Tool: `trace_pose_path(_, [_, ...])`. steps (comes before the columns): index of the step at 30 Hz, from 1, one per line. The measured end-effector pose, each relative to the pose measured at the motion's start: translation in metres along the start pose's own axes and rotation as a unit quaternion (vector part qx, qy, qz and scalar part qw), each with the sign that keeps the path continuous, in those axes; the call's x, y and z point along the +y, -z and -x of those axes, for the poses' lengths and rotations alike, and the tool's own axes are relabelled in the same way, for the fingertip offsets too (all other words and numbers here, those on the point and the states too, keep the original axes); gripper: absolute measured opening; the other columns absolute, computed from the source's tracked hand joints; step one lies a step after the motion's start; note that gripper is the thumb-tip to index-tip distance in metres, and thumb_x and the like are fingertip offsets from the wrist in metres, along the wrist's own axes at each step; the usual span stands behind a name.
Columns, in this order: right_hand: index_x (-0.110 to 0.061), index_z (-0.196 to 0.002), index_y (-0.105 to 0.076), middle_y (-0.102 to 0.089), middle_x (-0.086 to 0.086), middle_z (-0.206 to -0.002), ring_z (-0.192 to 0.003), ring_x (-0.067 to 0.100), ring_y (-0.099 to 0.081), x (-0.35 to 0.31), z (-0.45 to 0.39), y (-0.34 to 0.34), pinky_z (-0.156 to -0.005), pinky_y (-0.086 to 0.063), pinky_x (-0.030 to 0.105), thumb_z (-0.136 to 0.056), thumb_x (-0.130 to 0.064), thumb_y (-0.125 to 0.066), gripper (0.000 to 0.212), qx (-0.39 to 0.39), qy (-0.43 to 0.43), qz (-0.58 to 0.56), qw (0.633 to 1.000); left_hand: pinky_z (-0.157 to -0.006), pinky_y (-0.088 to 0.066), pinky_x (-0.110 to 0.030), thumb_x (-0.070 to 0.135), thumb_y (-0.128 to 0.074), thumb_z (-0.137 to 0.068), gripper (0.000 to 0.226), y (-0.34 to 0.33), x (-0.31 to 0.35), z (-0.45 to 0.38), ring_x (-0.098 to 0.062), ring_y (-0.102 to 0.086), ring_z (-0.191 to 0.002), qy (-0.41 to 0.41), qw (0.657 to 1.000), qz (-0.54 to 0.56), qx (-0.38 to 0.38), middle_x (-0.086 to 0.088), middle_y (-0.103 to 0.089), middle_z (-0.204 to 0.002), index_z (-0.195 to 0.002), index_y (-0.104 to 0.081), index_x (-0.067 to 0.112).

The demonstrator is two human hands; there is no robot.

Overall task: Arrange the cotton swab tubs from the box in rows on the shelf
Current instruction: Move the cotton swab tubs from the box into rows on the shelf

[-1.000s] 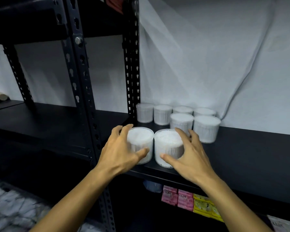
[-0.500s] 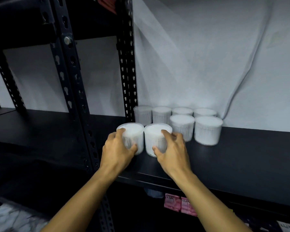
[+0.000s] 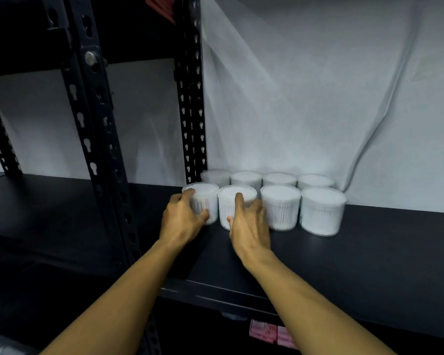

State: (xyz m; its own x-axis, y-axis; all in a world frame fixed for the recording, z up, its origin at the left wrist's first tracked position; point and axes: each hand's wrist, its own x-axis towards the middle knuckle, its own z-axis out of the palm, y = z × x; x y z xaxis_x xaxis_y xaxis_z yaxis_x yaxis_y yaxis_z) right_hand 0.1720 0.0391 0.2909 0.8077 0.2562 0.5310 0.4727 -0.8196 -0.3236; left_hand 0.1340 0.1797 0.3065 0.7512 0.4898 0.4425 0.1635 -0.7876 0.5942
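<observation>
Two hands were at the front row of tubs, each wrapped round one. On the left hand (image 3: 182,220) the fingers (image 3: 189,194) curled over the rim of the leftmost front tub (image 3: 203,201) while the thumb pressed its near wall, so that tub was gripped from the front and left. On the right hand (image 3: 249,224) the fingers (image 3: 239,201) reached up the near face of the second front tub (image 3: 237,198), one fingertip lying on its lid, the thumb low against its left side and the other fingers bent round its right; it too was held rather than merely touched. Both tubs stood upright on the shelf (image 3: 369,247), their axes vertical, and lay straight ahead of the palms, away from the person. They sat just beside each other and roughly level with the two free front tubs (image 3: 301,208) to the right; the second tub looked close to touching its right neighbour, though the right hand hid that gap. Behind them, against the white cloth backdrop (image 3: 305,98), ran a back row of four tubs (image 3: 264,178). The leftmost held tub stood just in front of the black upright post (image 3: 191,111). Judging from this, each hand was nearest its own tub, and the coming move turned on letting go and pulling back toward the person without dragging either tub out of line. The box was not in view.
</observation>
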Motion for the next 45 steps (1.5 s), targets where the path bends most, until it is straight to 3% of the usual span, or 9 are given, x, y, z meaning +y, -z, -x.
trace_pose_path(10, [-0.008,-0.138,-0.032,-0.03,0.026,-0.133,-0.103,0.03,-0.051,0.002,-0.014,-0.008,-0.081,-0.051,0.033,-0.09,-0.009,-0.057,0.054,0.003,-0.026,0.031,0.999,-0.098,-0.043,-0.038,0.036,-0.069,-0.083,0.066,-0.011,0.004,-0.014,-0.033,-0.049,-0.121,-0.008,1.0,-0.014,-0.014,-0.015,-0.045,-0.139,-0.141,-0.042,0.018])
trace_pose_path(18, [-0.007,-0.132,-0.042,-0.04,0.027,-0.124,-0.09,0.029,-0.055,0.005,-0.018,-0.012,-0.072,-0.052,0.033,-0.086,-0.01,-0.064,0.05,0.026,-0.014,0.036,0.999,-0.097,-0.044,-0.039,0.037,-0.067,-0.085,0.067,-0.015,0.003,-0.016,-0.033,-0.049,-0.121,-0.016,0.999,-0.028,-0.014,-0.016,-0.043,-0.14,-0.143,-0.039,0.018])
trace_pose_path(27, [-0.013,-0.144,-0.018,-0.04,0.024,-0.122,-0.091,0.024,-0.051,0.01,-0.016,-0.001,-0.075,-0.046,0.029,-0.087,-0.017,-0.065,0.074,0.005,0.029,0.099,0.995,-0.093,-0.048,-0.041,0.033,-0.066,-0.087,0.076,-0.012,0.007,-0.013,-0.032,-0.053,-0.117,-0.008,1.0,0.002,-0.029,-0.017,-0.048,-0.133,-0.147,-0.022,0.018])
trace_pose_path(34, [-0.01,-0.147,-0.006,-0.03,0.024,-0.13,-0.09,0.022,-0.047,0.011,-0.002,0.021,-0.069,-0.043,0.027,-0.082,-0.007,-0.064,0.086,-0.021,0.033,0.08,0.996,-0.096,-0.045,-0.041,0.023,-0.065,-0.085,0.07,-0.003,0.019,0.005,-0.033,-0.047,-0.121,-0.014,1.0,0.008,0.001,-0.017,-0.041,-0.137,-0.144,-0.028,0.016])
trace_pose_path(38, [-0.01,-0.146,-0.011,-0.027,0.023,-0.133,-0.1,0.027,-0.049,0.02,0.014,0.043,-0.072,-0.048,0.029,-0.085,-0.01,-0.06,0.078,-0.013,0.043,0.048,0.998,-0.096,-0.043,-0.04,0.026,-0.063,-0.086,0.065,0.002,0.041,0.029,-0.03,-0.042,-0.125,-0.056,0.998,-0.006,0.023,-0.014,-0.035,-0.143,-0.142,-0.031,0.016])
trace_pose_path(41, [-0.01,-0.141,-0.025,-0.036,0.018,-0.124,-0.099,0.028,-0.051,0.035,0.031,0.061,-0.06,-0.044,0.032,-0.086,-0.017,-0.06,0.066,0.03,0.059,0.04,0.997,-0.091,-0.047,-0.034,0.031,-0.06,-0.086,0.056,0.004,0.065,0.052,-0.024,-0.045,-0.122,-0.118,0.992,0.009,0.039,-0.006,-0.041,-0.138,-0.136,-0.039,0.018])
trace_pose_path(45, [-0.013,-0.135,-0.04,-0.045,0.014,-0.12,-0.103,0.028,-0.052,0.064,0.063,0.087,-0.057,-0.049,0.034,-0.086,-0.027,-0.061,0.055,0.07,0.106,0.018,0.992,-0.087,-0.034,-0.021,0.03,-0.058,-0.091,0.056,-0.001,0.097,0.095,-0.019,-0.047,-0.123,-0.144,0.989,0.026,0.033,-0.004,-0.045,-0.141,-0.142,-0.037,0.018])
